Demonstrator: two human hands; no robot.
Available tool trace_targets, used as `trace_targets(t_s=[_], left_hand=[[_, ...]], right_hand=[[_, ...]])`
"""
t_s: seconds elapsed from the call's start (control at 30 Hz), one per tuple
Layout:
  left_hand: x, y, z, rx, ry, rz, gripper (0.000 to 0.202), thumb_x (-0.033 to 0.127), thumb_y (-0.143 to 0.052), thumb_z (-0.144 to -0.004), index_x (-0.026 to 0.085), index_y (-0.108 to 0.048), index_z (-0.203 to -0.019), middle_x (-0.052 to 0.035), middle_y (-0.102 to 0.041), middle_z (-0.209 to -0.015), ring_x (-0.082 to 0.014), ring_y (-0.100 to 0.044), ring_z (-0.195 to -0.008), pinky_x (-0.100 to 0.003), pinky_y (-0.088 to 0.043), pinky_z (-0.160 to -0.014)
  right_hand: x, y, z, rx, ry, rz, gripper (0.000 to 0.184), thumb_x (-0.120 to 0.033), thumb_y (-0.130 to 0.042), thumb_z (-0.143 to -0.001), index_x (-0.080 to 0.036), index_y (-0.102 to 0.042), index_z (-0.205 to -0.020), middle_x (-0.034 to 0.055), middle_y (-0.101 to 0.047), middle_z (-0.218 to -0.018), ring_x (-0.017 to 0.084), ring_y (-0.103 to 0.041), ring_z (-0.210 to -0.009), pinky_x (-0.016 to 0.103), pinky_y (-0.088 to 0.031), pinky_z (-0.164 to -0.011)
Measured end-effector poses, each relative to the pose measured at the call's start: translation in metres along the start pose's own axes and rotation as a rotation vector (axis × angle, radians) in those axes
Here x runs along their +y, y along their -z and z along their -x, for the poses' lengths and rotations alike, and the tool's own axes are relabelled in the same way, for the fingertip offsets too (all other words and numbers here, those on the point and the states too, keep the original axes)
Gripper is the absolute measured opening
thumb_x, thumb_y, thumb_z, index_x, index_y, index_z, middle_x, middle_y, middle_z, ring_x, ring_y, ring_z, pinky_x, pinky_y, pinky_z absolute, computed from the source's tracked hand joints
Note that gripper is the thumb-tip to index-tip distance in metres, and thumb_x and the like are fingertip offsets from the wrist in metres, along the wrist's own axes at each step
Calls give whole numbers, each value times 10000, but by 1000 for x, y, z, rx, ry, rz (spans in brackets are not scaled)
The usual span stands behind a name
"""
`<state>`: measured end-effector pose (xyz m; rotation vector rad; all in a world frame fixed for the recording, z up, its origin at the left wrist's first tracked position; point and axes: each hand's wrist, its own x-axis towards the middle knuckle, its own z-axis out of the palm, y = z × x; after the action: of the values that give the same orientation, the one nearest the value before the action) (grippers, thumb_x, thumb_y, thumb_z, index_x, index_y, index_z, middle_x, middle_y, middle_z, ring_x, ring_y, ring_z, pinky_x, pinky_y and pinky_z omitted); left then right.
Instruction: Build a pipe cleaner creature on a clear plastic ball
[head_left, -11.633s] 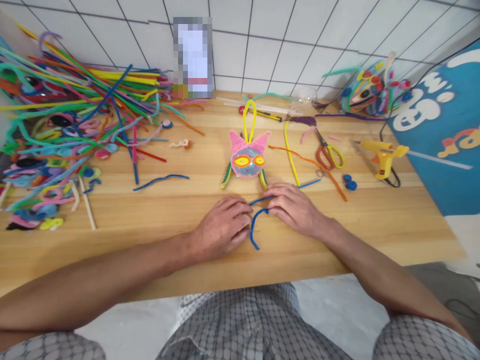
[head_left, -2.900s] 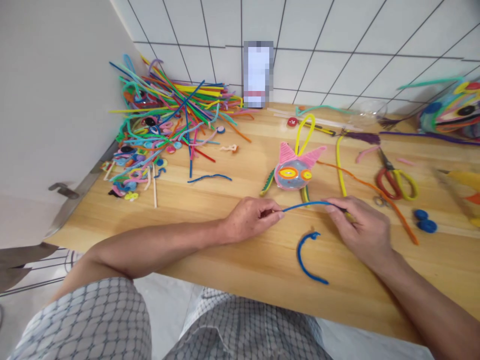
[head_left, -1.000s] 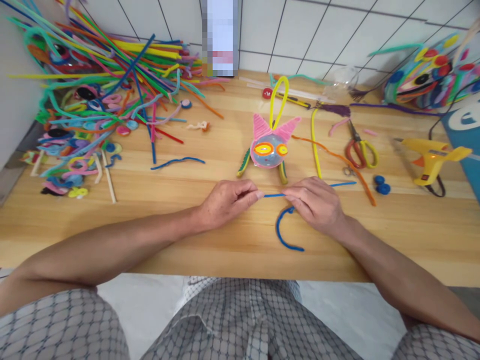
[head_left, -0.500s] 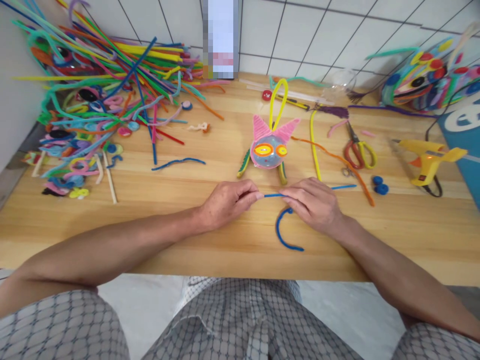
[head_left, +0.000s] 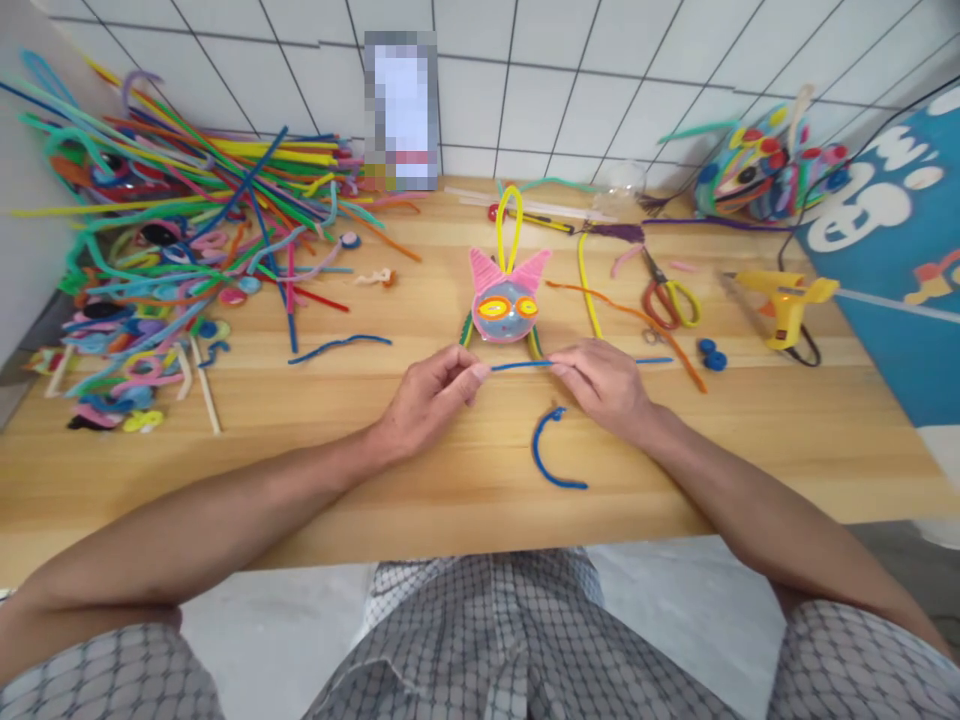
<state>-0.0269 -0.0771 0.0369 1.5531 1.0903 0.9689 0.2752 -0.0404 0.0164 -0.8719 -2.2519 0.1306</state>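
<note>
Head view: both hands pinch a blue pipe cleaner; lettering on the mat is unclear.

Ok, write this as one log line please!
left hand: holding straight blue pipe cleaner | right hand: holding it too | nearby: curved blue pipe cleaner

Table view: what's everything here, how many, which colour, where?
Table: one, pale, central
Figure: one, pink-grey, centre
Screen: one, whitish, back
Stem pile: many, mixed, left
Wavy stem: one, blue, left
Tassel: one, purple, back
Crafts: count unclear, multicoloured, back right
Yellow stem: one, yellow, right
Orange stem: one, orange, right
Scissors: one, red-yellow, right
Glue gun: one, yellow, right
Coils: two, blue, right
Board: one, blue-white, far right
Curved stem: one, blue, front
Held stem: one, blue, before figure
Left hand: one, bare, on held stem
Right hand: one, bare, likewise
</note>
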Motion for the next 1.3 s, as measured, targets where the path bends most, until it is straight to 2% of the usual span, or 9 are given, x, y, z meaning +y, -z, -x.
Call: trace_targets(t_s=[0.13, 0.23, 0.37, 0.53, 0.6, 0.73, 0.87, 1.03, 1.3], left_hand=[[-5, 0, -6, 198, -71, -13, 343, 537, -791, -996, 228, -651, -1044, 6, -667, -875, -152, -587, -760, -282, -514, -723], [-13, 4, -14, 273, -120, -156, 438, 445, -853, -929, 229, -647, -1250, -71, -764, -1197, -206, -726, -1021, -353, -599, -921], [-28, 14, -31, 208, -88, -302, 814, 403, -941, -855, 209, -539, -1536, -191, -659, -1605, -325, -694, -1443, -517, -586, -1220], [-44, 24, -72, 24, -206, -190, 1098, 434, -1030, -783, 211, -420, -1668, -260, -476, -1815, -404, -515, -1699, -584, -438, -1415], [-46, 23, -88, -35, -240, -98, 1128, 488, -1064, -730, 204, -443, -1628, -265, -497, -1796, -416, -514, -1701, -573, -448, -1414], [-42, 14, -103, -134, -181, 31, 938, 563, -1056, -724, 195, -553, -1425, -203, -706, -1550, -393, -724, -1459, -534, -634, -1218], [-32, 7, -101, -110, -160, 72, 820, 561, -1052, -748, 215, -609, -1345, -124, -799, -1348, -317, -815, -1213, -469, -682, -1084], [-25, 4, -99, 10, -160, 50, 750, 532, -1020, -805, 209, -635, -1361, -123, -805, -1363, -302, -800, -1223, -460, -666, -1093], [-40, 7, -102, 10, -174, -42, 774, 524, -1056, -782, 224, -666, -1379, -107, -783, -1346, -345, -762, -1276, -516, -653, -1112]], right_hand=[[5, 1, -5, 44, -37, 29, 258, -330, -589, -1193, -241, -815, -1107, 68, -865, -920, 231, -805, -829, 370, -608, -777], [6, 7, -9, 44, -40, 18, 247, -325, -599, -1184, -235, -821, -1124, 69, -869, -938, 226, -801, -830, 355, -599, -776], [3, 16, -16, -10, -68, 3, 250, -345, -626, -1169, -254, -856, -1132, 53, -882, -971, 222, -798, -851, 352, -602, -799], [0, 17, -27, 15, -74, -7, 223, -237, -669, -1102, -240, -891, -1091, 27, -812, -839, 196, -725, -750, 332, -536, -727], [-1, 16, -30, 45, -111, -19, 219, -229, -685, -1085, -239, -903, -1084, 13, -759, -789, 184, -682, -707, 328, -506, -698], [-3, 12, -36, 90, -244, -102, 183, -328, -750, -1087, -263, -914, -1038, 0, -696, -758, 186, -634, -710, 344, -504, -724], [0, 7, -43, 102, -311, -169, 201, -376, -786, -1061, -259, -895, -941, 2, -700, -751, 190, -615, -714, 355, -520, -739], [7, 3, -53, 108, -288, -208, 194, -344, -776, -1027, -247, -857, -880, 13, -756, -804, 191, -646, -738, 358, -548, -756], [16, 4, -64, 68, -296, -168, 147, -297, -774, -994, -264, -866, -883, 21, -809, -832, 208, -695, -762, 377, -579, -790]])
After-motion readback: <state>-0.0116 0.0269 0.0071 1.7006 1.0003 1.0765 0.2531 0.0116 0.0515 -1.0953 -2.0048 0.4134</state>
